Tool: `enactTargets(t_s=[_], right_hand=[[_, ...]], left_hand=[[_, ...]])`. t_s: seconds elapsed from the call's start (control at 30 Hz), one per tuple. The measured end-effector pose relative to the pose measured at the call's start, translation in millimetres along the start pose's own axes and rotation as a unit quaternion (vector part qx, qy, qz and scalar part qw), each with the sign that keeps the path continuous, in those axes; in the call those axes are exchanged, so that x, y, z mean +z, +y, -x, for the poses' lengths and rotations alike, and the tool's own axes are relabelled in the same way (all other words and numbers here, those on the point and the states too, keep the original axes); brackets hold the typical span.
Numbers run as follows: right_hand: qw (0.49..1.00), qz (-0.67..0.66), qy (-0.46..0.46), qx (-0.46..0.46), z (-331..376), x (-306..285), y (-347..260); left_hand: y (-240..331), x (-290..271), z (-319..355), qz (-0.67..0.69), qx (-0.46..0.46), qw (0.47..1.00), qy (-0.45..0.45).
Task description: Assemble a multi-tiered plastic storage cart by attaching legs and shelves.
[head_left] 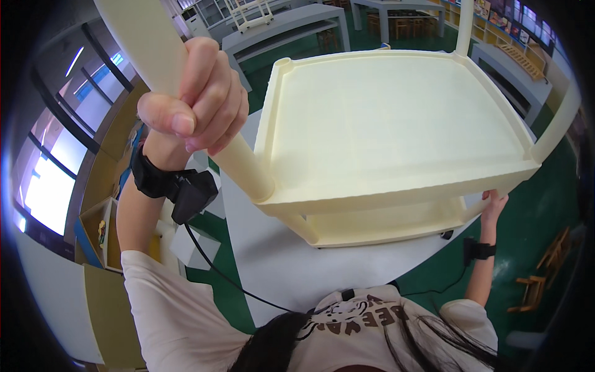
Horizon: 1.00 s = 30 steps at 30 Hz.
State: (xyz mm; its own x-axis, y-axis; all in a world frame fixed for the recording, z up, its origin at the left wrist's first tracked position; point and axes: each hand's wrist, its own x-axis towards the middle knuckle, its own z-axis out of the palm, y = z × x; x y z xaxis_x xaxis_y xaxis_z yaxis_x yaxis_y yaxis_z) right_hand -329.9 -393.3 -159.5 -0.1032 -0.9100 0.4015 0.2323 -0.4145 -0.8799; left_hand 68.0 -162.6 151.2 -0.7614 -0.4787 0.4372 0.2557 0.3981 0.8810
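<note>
A cream plastic tiered cart [396, 118] stands in front of me on a white table [273, 273], seen from above. It has a broad, rimmed upper tray, a lower tray [384, 224] beneath it and round posts at the corners. My left hand [201, 102] is closed around the near left post [243, 170], above the upper tray. Lower on the right, my right hand [494, 208] grips the cart's near right post [477, 211] just below that tray; part of its fingers is hidden. A small dark caster [446, 235] shows at the cart's lower right.
Grey tables [291, 31] stand at the back, one bearing another cream cart frame [248, 13]. White blocks [195, 248] lie left of my table, near an open box [102, 232]. Small wooden chairs [530, 291] are on the green floor at right. Cables run from my wrist straps.
</note>
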Motion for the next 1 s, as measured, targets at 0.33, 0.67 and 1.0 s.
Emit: enactTargets(t_s=[0.33, 0.67, 1.0], right_hand=[[1.0, 0.004, -0.005, 0.009, -1, 1, -4], [1.0, 0.01, 0.012, 0.012, 2, 9, -11], [1.0, -0.013, -0.004, 0.004, 3, 10, -13]], left_hand=[[-1, 23, 14, -0.096, -0.001, 0.972, 0.216], [-39, 81, 1, -0.246, -0.061, 0.694, 0.674], [-32, 77, -3, -0.255, -0.084, 0.694, 0.668]])
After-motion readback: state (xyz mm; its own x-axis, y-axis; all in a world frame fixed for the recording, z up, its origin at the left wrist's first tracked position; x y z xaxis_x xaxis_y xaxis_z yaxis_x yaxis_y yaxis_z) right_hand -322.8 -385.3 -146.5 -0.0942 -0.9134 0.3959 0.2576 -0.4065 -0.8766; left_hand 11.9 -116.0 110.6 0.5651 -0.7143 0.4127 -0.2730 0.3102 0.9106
